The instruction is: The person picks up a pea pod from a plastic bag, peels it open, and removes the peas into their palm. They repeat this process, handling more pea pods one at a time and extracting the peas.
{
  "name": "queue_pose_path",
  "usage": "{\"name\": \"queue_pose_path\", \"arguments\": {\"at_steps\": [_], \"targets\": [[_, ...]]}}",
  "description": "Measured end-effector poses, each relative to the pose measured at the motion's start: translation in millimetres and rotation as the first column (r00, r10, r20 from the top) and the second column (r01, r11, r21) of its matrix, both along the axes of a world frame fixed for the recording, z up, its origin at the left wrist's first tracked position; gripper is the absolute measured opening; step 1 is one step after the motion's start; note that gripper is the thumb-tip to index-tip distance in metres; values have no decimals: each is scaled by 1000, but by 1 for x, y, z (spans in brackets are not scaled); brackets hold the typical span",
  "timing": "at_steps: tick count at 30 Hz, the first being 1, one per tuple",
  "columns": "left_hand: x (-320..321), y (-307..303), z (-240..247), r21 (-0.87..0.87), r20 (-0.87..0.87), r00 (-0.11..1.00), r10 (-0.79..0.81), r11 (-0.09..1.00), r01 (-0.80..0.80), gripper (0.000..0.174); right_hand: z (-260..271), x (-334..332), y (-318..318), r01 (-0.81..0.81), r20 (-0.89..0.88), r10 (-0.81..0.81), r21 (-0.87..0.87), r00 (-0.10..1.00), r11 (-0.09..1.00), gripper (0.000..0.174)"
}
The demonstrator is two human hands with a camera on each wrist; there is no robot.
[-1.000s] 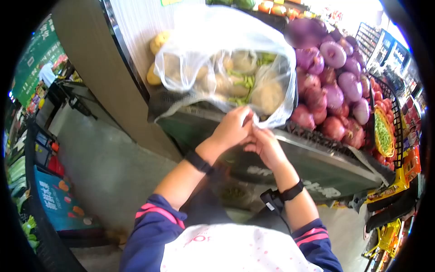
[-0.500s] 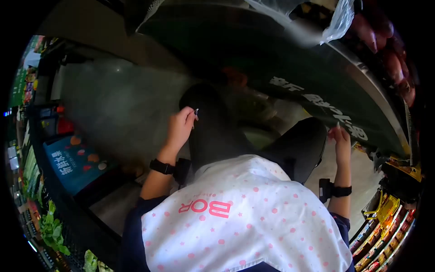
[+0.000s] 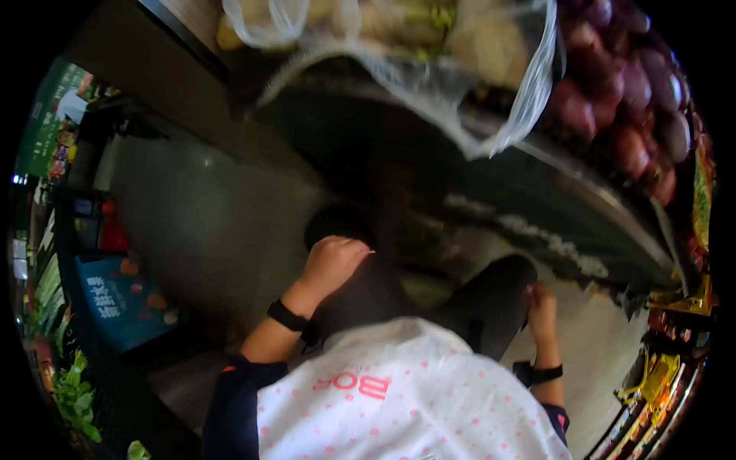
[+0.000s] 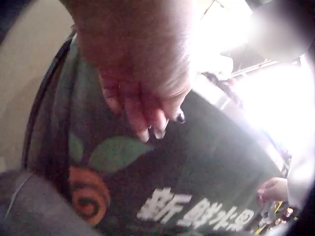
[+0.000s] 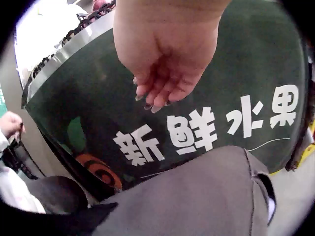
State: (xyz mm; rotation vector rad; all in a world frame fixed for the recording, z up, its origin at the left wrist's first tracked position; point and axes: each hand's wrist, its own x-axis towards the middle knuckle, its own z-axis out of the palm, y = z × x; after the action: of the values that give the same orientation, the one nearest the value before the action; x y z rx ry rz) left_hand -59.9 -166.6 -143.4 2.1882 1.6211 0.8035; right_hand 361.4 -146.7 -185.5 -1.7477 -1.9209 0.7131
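Head view: left hand (image 3: pixel 336 266) and right hand (image 3: pixel 542 310) hang well apart near dark trousers (image 3: pixel 498 291), fingers loosely curled, holding nothing that we see. Beyond them we note the green front panel (image 5: pixel 261 54) of the bench (image 3: pixel 586 179), then a clear plastic bag (image 3: pixel 529 103) overhanging its edge, beside purple onions (image 3: pixel 619 88).

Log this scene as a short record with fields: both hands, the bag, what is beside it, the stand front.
Left hand: left hand holds nothing, fingers loosely bent
Right hand: right hand holds nothing, fingers loosely curled
Bag: clear plastic bag on the stand, edge hanging over the front; contents blurred
Beside bag: red-purple onions, to its right in the head view
Stand front: dark green panel, white characters
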Motion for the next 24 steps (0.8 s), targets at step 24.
{"name": "queue_pose_path", "arguments": {"at_steps": [24], "targets": [[10, 220, 201, 635, -359, 890, 282, 772, 11, 11, 89, -91, 28, -172, -213, 195, 118, 957, 978, 14]]}}
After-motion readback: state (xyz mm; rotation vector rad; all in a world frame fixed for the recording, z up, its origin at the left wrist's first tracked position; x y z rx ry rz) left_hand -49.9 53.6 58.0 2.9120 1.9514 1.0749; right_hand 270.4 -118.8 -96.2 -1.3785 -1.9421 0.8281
